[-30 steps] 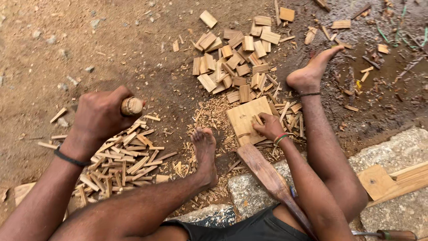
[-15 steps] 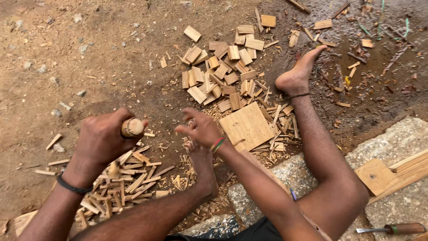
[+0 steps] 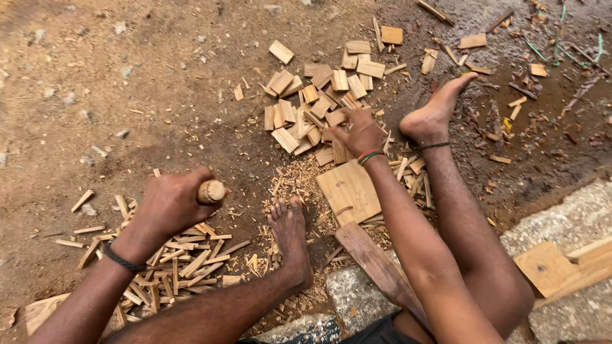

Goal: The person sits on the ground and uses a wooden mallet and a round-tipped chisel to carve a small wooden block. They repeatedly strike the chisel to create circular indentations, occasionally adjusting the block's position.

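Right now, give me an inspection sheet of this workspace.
Surface: bare dirt ground, darker and damp-looking at upper right.
Job's things: pile of small wooden blocks; flat wooden board beside the feet; heap of thin split sticks.
Clutter: wood chips, scattered offcuts, small stones.
Hands: left hand gripped around a round wooden handle; right hand reaching into the block pile, grip unclear.
Cables: nothing seen.
Surroundings: stone slab at right with wooden pieces on it; long wooden plank under the right arm.
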